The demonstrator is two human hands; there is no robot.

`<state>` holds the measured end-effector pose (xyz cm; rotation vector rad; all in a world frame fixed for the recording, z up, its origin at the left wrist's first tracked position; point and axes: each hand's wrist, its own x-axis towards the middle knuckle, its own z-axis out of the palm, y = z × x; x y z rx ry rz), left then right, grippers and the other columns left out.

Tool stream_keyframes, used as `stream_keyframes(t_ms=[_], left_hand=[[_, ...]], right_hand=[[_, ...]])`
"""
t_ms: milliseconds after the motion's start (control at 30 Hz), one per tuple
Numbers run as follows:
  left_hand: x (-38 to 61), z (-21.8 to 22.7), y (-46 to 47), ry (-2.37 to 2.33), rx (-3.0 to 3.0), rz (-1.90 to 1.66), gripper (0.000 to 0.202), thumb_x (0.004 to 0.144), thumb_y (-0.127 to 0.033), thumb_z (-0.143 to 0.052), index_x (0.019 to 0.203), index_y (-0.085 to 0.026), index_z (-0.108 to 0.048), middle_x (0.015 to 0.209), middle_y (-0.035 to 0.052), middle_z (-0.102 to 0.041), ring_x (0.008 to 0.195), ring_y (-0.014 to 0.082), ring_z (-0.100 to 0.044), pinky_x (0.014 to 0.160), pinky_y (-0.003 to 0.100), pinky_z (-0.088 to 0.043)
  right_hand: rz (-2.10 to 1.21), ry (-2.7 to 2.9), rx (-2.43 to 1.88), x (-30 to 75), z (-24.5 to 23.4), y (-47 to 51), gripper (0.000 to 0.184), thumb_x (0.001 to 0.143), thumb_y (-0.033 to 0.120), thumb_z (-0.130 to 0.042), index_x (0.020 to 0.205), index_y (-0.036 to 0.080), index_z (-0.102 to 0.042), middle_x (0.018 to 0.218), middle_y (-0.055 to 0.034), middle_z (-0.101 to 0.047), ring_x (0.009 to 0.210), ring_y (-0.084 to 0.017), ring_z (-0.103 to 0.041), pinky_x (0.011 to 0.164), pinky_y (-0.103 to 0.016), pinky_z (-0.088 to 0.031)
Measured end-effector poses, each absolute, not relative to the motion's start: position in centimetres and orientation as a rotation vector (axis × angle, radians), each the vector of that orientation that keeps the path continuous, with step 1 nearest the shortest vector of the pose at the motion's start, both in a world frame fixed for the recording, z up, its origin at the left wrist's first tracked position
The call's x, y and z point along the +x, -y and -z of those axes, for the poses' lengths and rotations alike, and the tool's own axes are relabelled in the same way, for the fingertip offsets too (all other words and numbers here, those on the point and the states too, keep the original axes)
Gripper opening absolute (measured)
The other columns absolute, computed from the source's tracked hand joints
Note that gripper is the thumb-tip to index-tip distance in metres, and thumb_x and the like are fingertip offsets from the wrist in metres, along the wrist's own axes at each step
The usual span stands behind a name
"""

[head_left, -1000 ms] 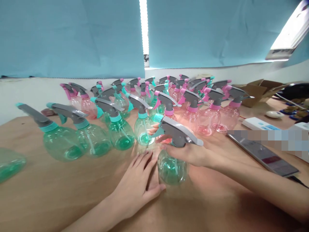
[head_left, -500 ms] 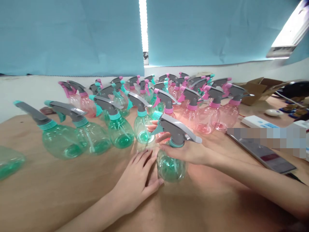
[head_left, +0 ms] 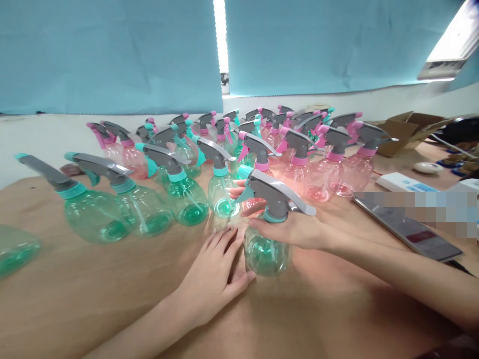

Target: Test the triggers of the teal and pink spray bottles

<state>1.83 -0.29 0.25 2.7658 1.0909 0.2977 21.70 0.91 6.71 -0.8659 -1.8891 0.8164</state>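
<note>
A green spray bottle [head_left: 268, 252] with a grey trigger head stands upright in front of me. My right hand [head_left: 288, 230] is wrapped round its upper body, just under the turquoise collar, with some fingers hidden behind it. Flat on the table lies my left hand [head_left: 213, 274], fingers stretched out, its thumb tip close by the bottle's base; I cannot tell if they touch. Just beyond the hands are another green spray bottle [head_left: 223, 193] and a pink-collared spray bottle [head_left: 262, 158], partly hidden.
Several green bottles [head_left: 93, 214] stand at the left, with pink bottles [head_left: 325, 179] at the right and more behind. On the right lie a phone [head_left: 407, 229], a white power strip [head_left: 404, 182] and a white mouse [head_left: 428, 167]. An open cardboard box [head_left: 402, 130] sits farther back on the wooden table [head_left: 93, 294].
The view has shifted slightly. Both hands and the held spray bottle keep practically the same places on the table.
</note>
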Motion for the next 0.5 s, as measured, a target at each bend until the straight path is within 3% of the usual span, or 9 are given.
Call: stream_keyframes(t_ms=[233, 367, 500], left_hand=[[1.81, -0.15, 0.28, -1.080, 2.767, -0.306, 0.057, 0.090, -0.048, -0.055, 0.135, -0.014, -0.043, 0.143, 0.0164, -0.042, 0.131, 0.0340, -0.037, 0.106, 0.052, -0.032], [1.87, -0.29, 0.32, -1.079, 2.763, -0.285, 0.058, 0.091, -0.047, -0.055, 0.136, -0.013, -0.041, 0.144, 0.0168, -0.041, 0.132, 0.0340, -0.036, 0.106, 0.052, -0.032], [1.86, -0.24, 0.27, -1.073, 2.761, -0.288, 0.058, 0.091, -0.048, -0.054, 0.137, -0.014, -0.040, 0.144, 0.0165, -0.041, 0.132, 0.0344, -0.036, 0.106, 0.053, -0.032]], right_hand=[[-0.792, 1.888, -0.923, 21.64, -6.72, -0.78, 0.050, 0.078, 0.019, -0.054, 0.128, 0.025, -0.053, 0.096, -0.0051, -0.069, 0.083, -0.019, -0.065, 0.073, -0.035, -0.058], [-0.799, 1.892, -0.898, 21.61, -6.52, -0.81, 0.049, 0.077, 0.015, -0.054, 0.125, 0.027, -0.054, 0.103, -0.0041, -0.068, 0.081, -0.016, -0.064, 0.073, -0.032, -0.057], [-0.712, 1.907, -0.924, 21.68, -6.00, -0.94, 0.043, 0.078, 0.013, -0.052, 0.118, 0.027, -0.056, 0.097, -0.0013, -0.068, 0.067, -0.012, -0.060, 0.069, -0.030, -0.056]])
